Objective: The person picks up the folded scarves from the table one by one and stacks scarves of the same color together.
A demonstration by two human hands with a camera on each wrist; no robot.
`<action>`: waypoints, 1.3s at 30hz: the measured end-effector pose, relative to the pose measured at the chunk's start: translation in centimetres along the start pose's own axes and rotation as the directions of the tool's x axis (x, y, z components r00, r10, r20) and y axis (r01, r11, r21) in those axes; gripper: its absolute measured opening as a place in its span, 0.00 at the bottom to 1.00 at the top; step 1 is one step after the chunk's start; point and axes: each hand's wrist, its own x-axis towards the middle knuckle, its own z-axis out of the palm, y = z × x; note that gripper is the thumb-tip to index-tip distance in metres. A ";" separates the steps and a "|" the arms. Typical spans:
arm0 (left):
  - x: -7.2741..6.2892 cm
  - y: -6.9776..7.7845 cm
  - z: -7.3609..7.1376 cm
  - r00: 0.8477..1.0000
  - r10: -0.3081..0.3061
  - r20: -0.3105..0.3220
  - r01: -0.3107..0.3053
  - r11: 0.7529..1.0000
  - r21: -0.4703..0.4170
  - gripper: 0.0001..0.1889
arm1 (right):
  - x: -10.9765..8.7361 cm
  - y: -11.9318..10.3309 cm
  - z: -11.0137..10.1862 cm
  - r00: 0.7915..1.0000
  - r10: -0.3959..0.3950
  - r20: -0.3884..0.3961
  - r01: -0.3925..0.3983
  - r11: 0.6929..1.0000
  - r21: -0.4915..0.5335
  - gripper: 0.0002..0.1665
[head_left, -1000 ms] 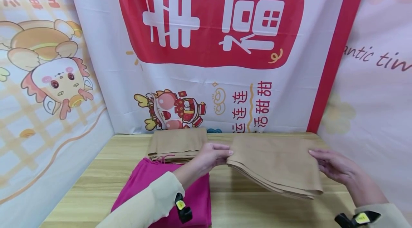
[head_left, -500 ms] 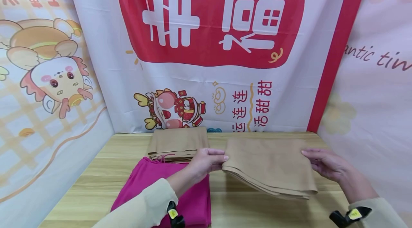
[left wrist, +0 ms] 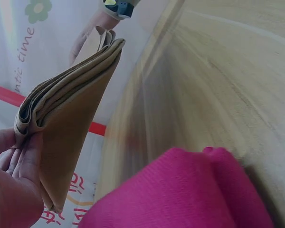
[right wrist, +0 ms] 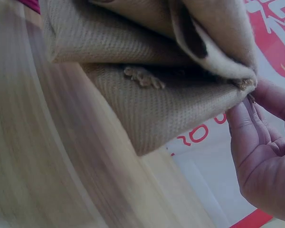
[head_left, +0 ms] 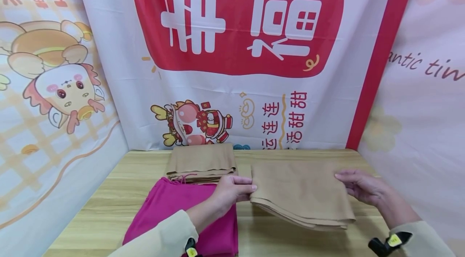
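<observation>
In the lower right of the head view, my left fingers [head_left: 246,189] and right fingers [head_left: 348,177] pinch opposite sides of the folded tan cloth [head_left: 298,192] above the tabletop [head_left: 101,200]. Its near edges droop, so I'd best hold level and pinch every layer.

We saw bright, even light in the head view, a soft shadow on the table [head_left: 101,208] beneath the brown cloth [head_left: 301,192], duller wrist views, the pink cloth [left wrist: 171,194] blurred in the left one.
</observation>
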 end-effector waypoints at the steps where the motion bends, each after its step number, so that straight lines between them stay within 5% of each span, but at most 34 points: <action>1: -0.1 -0.1 0.1 1.000 0.001 0.000 -0.001 1.000 -0.003 0.15 | 0.1 0.1 0.0 1.000 0.006 -0.007 -0.006 1.000 -0.005 0.17; 39: -0.9 -3.7 0.9 0.998 -0.069 -0.012 0.069 0.997 0.020 0.13 | 1.0 4.4 -1.5 0.996 0.084 0.023 -0.083 0.996 -0.043 0.14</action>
